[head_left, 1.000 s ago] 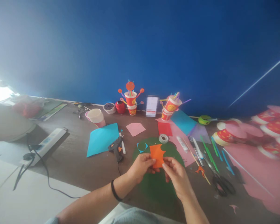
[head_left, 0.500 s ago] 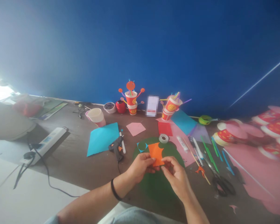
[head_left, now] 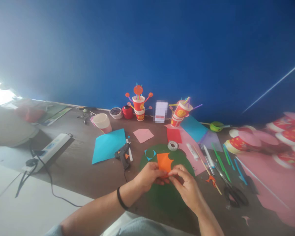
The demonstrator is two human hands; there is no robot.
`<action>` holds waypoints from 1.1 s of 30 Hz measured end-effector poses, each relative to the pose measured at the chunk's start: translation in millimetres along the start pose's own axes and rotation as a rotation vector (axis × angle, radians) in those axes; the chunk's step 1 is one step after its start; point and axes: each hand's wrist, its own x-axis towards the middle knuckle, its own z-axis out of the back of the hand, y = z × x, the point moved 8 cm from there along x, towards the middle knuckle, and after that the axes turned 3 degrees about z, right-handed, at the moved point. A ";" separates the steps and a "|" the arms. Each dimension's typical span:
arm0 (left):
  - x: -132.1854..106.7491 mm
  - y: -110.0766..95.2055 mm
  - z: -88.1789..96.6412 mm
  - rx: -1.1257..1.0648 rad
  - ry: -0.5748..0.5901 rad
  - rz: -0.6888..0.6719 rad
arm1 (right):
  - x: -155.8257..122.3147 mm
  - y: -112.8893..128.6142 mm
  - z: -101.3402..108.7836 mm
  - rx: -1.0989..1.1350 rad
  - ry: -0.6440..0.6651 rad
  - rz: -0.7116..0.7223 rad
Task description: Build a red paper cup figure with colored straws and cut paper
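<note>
An orange piece of paper [head_left: 164, 161] with scalloped cutouts along its right side is held over a dark green round mat [head_left: 167, 196]. My left hand [head_left: 149, 176] pinches its lower left part between thumb and fingers. At its lower right edge my right hand [head_left: 185, 182] is closed, thumb and fingertips pressed together on the paper. Just beyond the paper lie a blue paper scrap [head_left: 149, 155] with a round hole and a roll of tape [head_left: 172, 146]. My fingers hide the paper's lower edge.
A glue gun [head_left: 123, 155] rests left, by a blue sheet [head_left: 107, 147]. Black-handled scissors [head_left: 236, 196], pens [head_left: 208, 155] and straws [head_left: 220, 162] lie right. Decorated cups [head_left: 139, 105] stand along the wall; a power strip [head_left: 49, 150] with cords is far left.
My right hand has shifted slightly left, its fingertips closing onto the lower edge of the orange paper. The left hand stays nearly in place.
</note>
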 end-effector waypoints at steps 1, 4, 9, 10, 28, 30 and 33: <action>-0.6 0.0 -0.4 0.001 -0.005 0.004 | 0.0 -1.8 0.5 0.007 -0.018 -0.012; -2.5 -1.2 -3.0 0.012 -0.001 -0.003 | -0.6 -9.9 0.3 0.046 -0.060 -0.081; -3.8 -3.4 -6.1 0.083 0.019 -0.046 | -2.1 -20.1 -3.7 0.072 -0.065 -0.195; -3.8 -3.4 -5.8 0.087 0.015 -0.047 | -2.2 -21.2 -4.0 0.072 -0.068 -0.209; -7.6 -6.5 -7.9 0.200 0.028 -0.133 | 0.6 -19.4 -3.2 0.080 -0.140 -0.275; -6.8 -5.9 -6.8 0.192 0.010 -0.120 | -1.0 -24.1 -4.5 0.111 -0.145 -0.289; -4.6 -3.5 -4.4 0.157 -0.004 -0.091 | -4.9 -34.1 -7.2 0.282 -0.167 -0.343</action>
